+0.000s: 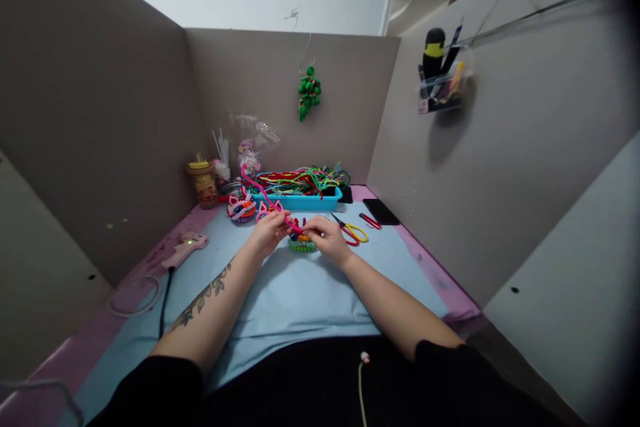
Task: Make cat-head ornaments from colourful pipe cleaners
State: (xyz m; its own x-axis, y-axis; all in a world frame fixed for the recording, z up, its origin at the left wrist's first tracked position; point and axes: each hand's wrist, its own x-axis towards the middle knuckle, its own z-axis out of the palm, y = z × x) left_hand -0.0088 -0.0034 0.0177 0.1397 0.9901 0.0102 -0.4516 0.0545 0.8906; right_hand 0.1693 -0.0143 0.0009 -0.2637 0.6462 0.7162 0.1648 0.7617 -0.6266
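Observation:
A bright pink pipe cleaner (255, 183) runs from the front of the tray down into my two hands. My left hand (271, 230) pinches it near the middle of the table. Close on the right, my right hand (323, 235) grips the pink end between thumb and fingers. Just below and behind them sits a small multicoloured pipe-cleaner piece (303, 244) with a green base, partly hidden by my hands. Two similar pieces with pink pointed ears stand behind my left hand, one multicoloured piece (242, 207) at the left and one pink-eared piece (267, 209) partly covered.
A blue tray (300, 203) of loose pipe cleaners stands at the back. Scissors (354, 232), a red cutter (370, 221) and a black phone (381, 211) lie to the right. A pink glue gun (185, 249) with a cord lies left. Grey partitions enclose three sides.

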